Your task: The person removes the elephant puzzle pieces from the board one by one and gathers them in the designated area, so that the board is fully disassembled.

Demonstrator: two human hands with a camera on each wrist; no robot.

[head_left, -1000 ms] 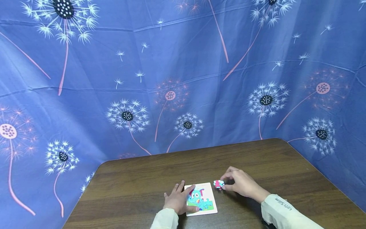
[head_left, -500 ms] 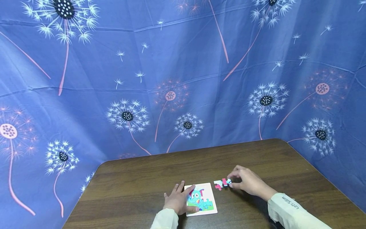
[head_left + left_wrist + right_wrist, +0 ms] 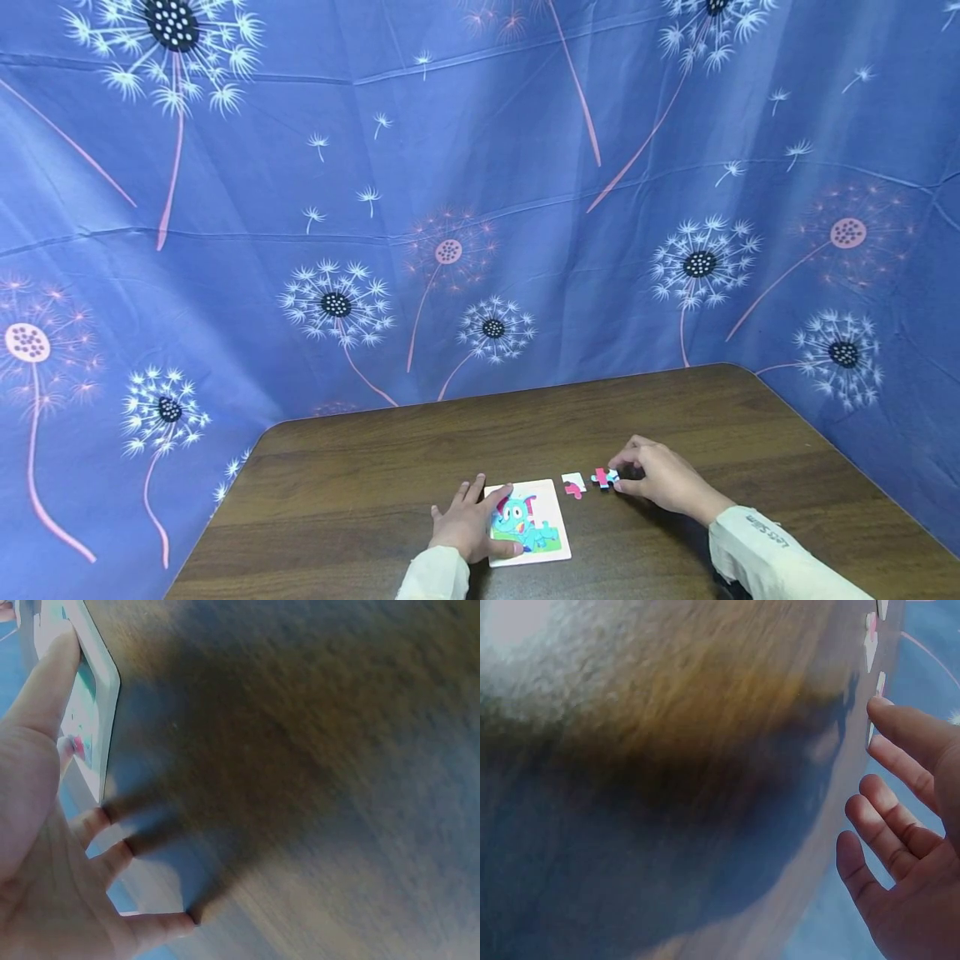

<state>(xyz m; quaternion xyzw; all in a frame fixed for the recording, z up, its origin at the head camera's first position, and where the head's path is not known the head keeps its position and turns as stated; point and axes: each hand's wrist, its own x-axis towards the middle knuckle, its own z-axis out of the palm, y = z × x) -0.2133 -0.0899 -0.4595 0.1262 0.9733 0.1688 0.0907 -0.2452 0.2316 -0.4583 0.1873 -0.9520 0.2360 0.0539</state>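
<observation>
A square jigsaw board (image 3: 551, 497) with a blue cartoon animal lies on the table, a gap visible in its picture. My left hand (image 3: 463, 525) rests at its left side with spread fingers. The thumb and index finger lie on the board, and the other fingertips touch the table in the left wrist view. To the right, my right hand (image 3: 663, 479) pinches the right edge of a pink, white and blue puzzle piece (image 3: 602, 477) between thumb and index finger. A white and pink puzzle piece (image 3: 573, 485) lies between the board and that held piece.
The brown wooden table (image 3: 360, 475) has rounded far corners. Behind it hangs a blue curtain (image 3: 480, 208) printed with dandelions.
My right hand has moved right with the pink, white and blue puzzle piece, away from the white and pink one, which is now separate and fully in sight. The left hand stays put.
</observation>
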